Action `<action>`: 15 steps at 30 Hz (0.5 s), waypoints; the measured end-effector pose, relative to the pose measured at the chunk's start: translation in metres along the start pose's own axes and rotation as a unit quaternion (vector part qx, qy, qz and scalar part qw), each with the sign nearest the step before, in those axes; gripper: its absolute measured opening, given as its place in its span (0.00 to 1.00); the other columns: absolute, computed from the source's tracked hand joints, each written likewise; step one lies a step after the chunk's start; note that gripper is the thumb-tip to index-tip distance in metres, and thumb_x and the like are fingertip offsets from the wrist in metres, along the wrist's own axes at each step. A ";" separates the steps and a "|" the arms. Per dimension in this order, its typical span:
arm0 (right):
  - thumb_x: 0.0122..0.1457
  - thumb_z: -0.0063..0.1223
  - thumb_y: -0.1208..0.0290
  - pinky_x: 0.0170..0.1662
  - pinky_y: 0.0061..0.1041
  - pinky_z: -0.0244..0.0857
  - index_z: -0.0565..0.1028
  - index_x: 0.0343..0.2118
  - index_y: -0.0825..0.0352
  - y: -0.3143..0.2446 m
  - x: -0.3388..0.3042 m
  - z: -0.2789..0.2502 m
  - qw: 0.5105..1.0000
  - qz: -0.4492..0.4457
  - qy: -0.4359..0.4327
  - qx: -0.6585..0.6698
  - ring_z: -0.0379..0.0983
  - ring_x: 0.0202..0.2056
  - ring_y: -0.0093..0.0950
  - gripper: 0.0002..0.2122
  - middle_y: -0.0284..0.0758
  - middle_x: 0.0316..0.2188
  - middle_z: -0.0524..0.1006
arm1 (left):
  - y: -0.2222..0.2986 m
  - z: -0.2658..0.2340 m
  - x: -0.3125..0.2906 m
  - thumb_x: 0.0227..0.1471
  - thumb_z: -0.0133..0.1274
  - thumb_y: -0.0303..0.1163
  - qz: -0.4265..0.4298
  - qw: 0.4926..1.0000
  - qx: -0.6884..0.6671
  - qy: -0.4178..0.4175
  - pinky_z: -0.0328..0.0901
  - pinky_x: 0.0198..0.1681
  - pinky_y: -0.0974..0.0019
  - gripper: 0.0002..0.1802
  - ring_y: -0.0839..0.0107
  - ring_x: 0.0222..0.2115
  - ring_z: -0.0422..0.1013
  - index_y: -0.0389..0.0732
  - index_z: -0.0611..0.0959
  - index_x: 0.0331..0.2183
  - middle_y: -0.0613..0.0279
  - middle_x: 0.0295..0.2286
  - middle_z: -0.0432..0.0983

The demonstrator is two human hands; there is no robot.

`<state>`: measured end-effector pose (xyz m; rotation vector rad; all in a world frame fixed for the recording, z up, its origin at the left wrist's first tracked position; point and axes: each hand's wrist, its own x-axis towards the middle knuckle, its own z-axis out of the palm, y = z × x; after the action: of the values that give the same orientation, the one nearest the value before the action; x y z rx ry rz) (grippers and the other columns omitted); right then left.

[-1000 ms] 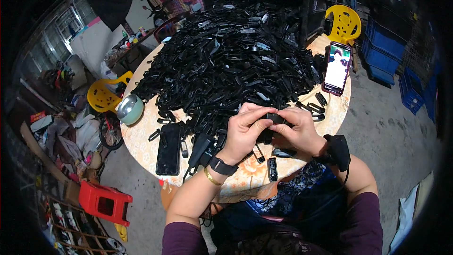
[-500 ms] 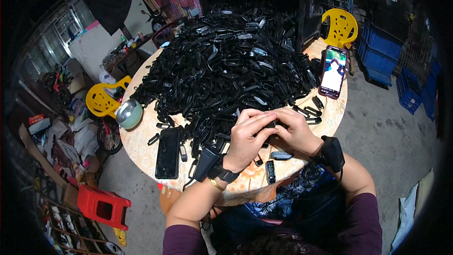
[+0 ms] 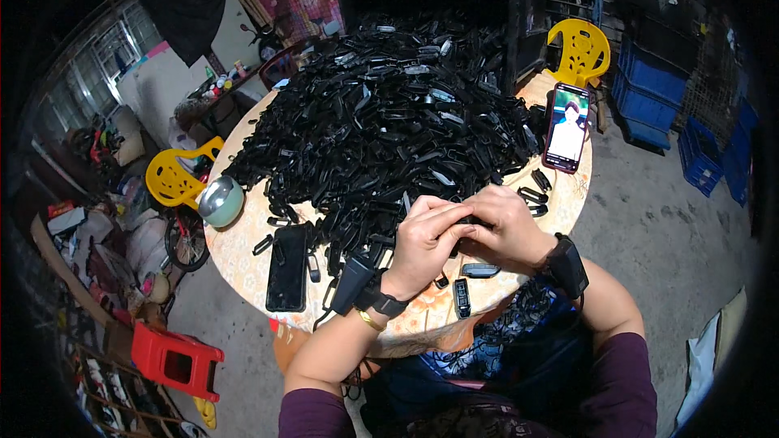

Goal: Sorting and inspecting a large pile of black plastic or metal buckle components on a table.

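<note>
My left hand (image 3: pixel 426 235) and my right hand (image 3: pixel 507 223) meet above the near side of a round table, fingertips pinched together. Between them is a small black plastic part, almost wholly covered by the fingers. Just beyond the hands rises a large heap of black plastic parts (image 3: pixel 381 138), long narrow shells and frames. Closer to me lie a loose dark shell (image 3: pixel 480 270) with a grey sheen and an open black casing (image 3: pixel 462 298) with compartments inside. Both wrists wear black strapped devices.
A dark phone (image 3: pixel 287 276) lies left of my hands on the patterned tabletop (image 3: pixel 243 264). Another phone (image 3: pixel 567 130) with a lit screen leans at the right. A rounded metallic and pale green bowl (image 3: pixel 221 201) sits at the left edge. Yellow chairs (image 3: pixel 580 53) and a red stool (image 3: pixel 177 361) stand around.
My hands stay pinched together, the fingers shifting slightly and hiding more of the part between them. The whole view has tilted a little. Nothing else has visibly moved on the table.
</note>
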<state>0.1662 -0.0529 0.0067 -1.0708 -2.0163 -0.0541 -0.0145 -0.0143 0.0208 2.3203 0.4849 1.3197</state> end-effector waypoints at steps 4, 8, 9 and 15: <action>0.40 0.48 0.82 0.51 0.32 0.63 0.75 0.38 0.69 0.023 0.008 -0.026 0.998 0.042 -0.041 -0.006 0.70 0.43 0.40 0.17 0.43 0.40 0.74 | 0.001 0.003 -0.002 0.41 0.60 0.26 0.033 0.998 0.012 -0.046 0.66 0.36 0.65 0.16 0.63 0.31 0.70 0.38 0.82 0.38 0.58 0.29 0.78; 0.46 0.50 0.77 0.42 0.33 0.68 0.75 0.39 0.70 0.065 0.006 -0.033 0.969 0.244 0.023 -0.024 0.74 0.37 0.40 0.14 0.45 0.34 0.77 | 0.004 0.015 -0.010 0.42 0.59 0.32 0.141 0.967 0.037 -0.207 0.66 0.35 0.64 0.22 0.64 0.30 0.68 0.37 0.78 0.43 0.60 0.28 0.74; 0.48 0.53 0.72 0.41 0.33 0.69 0.75 0.39 0.69 0.067 0.010 -0.028 0.963 0.265 0.025 -0.036 0.75 0.36 0.40 0.13 0.45 0.33 0.77 | 0.004 0.018 -0.013 0.44 0.59 0.34 0.169 0.954 0.051 -0.241 0.67 0.35 0.65 0.22 0.64 0.31 0.68 0.38 0.78 0.43 0.60 0.30 0.75; 0.48 0.60 0.58 0.41 0.33 0.68 0.71 0.45 0.70 0.077 0.031 -0.005 0.961 0.256 0.023 -0.105 0.74 0.38 0.42 0.25 0.47 0.36 0.77 | 0.006 0.019 -0.015 0.43 0.60 0.37 0.130 0.950 -0.024 -0.282 0.66 0.41 0.62 0.24 0.60 0.35 0.69 0.35 0.77 0.43 0.55 0.34 0.75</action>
<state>0.2143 0.0145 0.0062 -1.6824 -1.6613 -0.0208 -0.0044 -0.0303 0.0047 2.6312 -0.0392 0.6882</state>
